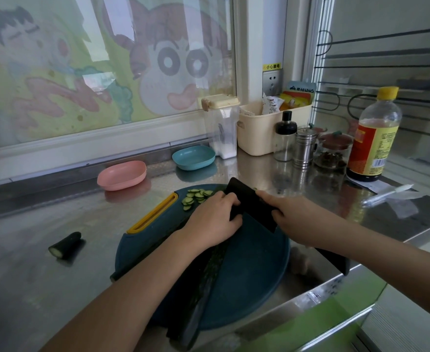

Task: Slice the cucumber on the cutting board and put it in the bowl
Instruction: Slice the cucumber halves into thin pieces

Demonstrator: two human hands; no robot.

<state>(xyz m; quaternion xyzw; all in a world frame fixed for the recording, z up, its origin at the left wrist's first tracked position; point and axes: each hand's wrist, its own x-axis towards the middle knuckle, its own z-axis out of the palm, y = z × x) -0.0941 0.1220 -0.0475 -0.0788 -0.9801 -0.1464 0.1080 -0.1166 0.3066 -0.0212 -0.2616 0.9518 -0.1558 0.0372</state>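
Note:
A long dark green cucumber (203, 288) lies lengthwise on the round dark blue cutting board (254, 275). My left hand (212, 218) holds its far end down with curled fingers. My right hand (295, 219) grips a black knife (250, 203), whose broad blade stands against my left knuckles at the cucumber's end. Several thin cucumber slices (196, 195) lie in a heap at the board's far edge. A pink bowl (121, 175) and a blue bowl (193, 157) stand beyond the board; I see nothing in either. The cut end itself is hidden by my hand and the blade.
A cut-off cucumber stub (65, 245) lies on the steel counter left of the board. At the back right stand a cream basket (257, 133), a clear container (222, 128), shakers (304, 148), a spice jar (332, 153) and a sauce bottle (372, 138). The counter edge runs at front right.

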